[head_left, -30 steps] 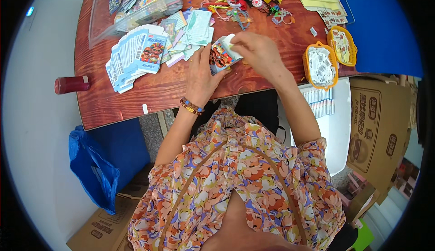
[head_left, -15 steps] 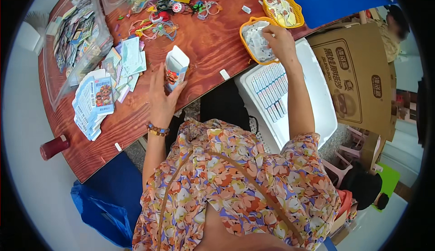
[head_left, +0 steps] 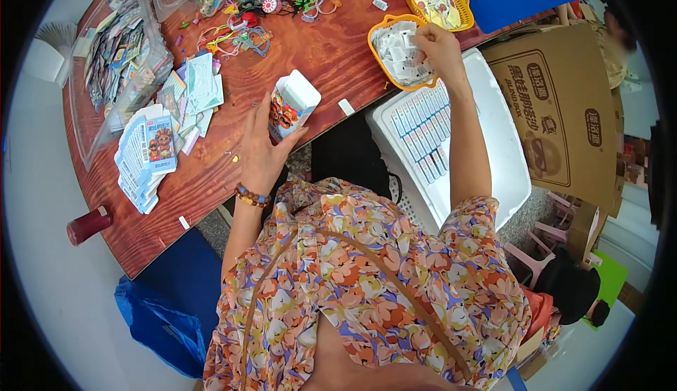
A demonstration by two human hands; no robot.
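My left hand (head_left: 264, 144) is closed round a small blue-and-white printed carton (head_left: 290, 109), held tilted over the table with its white top flap raised. My right hand (head_left: 443, 54) is at the right side of an orange-rimmed basket (head_left: 374, 45) full of small clear-and-white packets (head_left: 403, 56). Its thumb and fingers are pinched together; what lies between them is too small to make out. To the left of the carton, a fan of flat blue-and-white cartons (head_left: 137, 162) lies beside loose pastel cards (head_left: 203, 84).
A second basket (head_left: 465, 10) holds cream-coloured pieces. Beside the table, a white foam box (head_left: 504, 179) contains rows of finished cartons (head_left: 427, 126); a large brown cardboard box (head_left: 550, 116) stands beyond. Clear bins (head_left: 151, 3), colourful trinkets (head_left: 247, 35) and a dark red cylinder (head_left: 90, 224) lie left.
The carton in my left hand has moved right and tilted further. My right hand remains at the basket, its fingers shifted slightly toward the basket's right rim.
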